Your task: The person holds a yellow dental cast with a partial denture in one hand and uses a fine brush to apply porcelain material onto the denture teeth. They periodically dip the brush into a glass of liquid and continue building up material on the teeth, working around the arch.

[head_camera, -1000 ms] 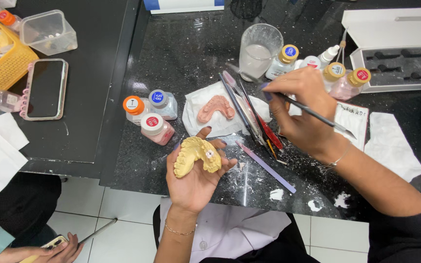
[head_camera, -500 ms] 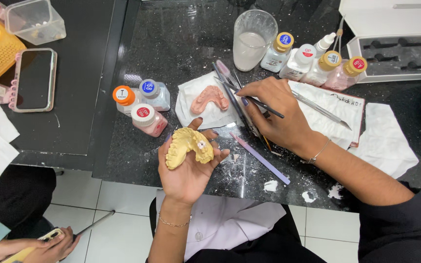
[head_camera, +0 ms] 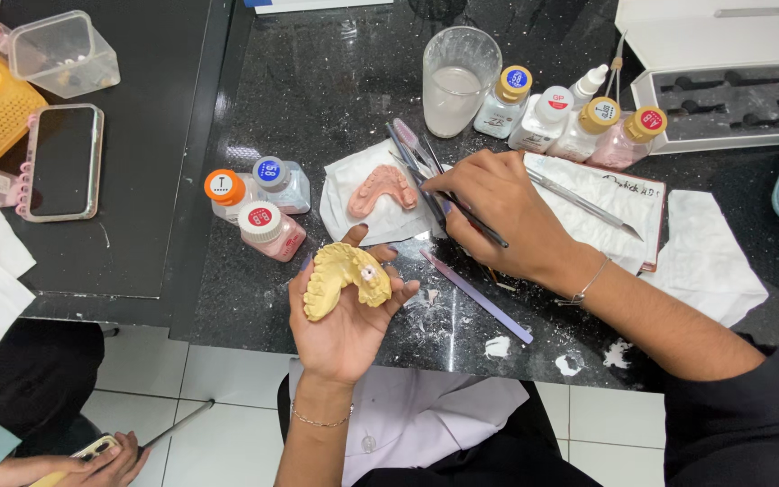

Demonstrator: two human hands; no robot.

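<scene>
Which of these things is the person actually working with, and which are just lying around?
In use:
left hand holding yellow dental cast
right hand holding thin brush

Lying about:
pink denture base
small bottles
glass of cloudy water
phone

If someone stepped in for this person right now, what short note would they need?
Left hand: palm up off the table edge, cradling the yellow dental cast.
Right hand: on the table, gripping a thin dark brush, tip towards the tissue with the pink plate.
Small bottles stand left of the tissue, more behind beside the glass.
Done: a pale spot sits on the cast.
Left: cannot tell.
</scene>
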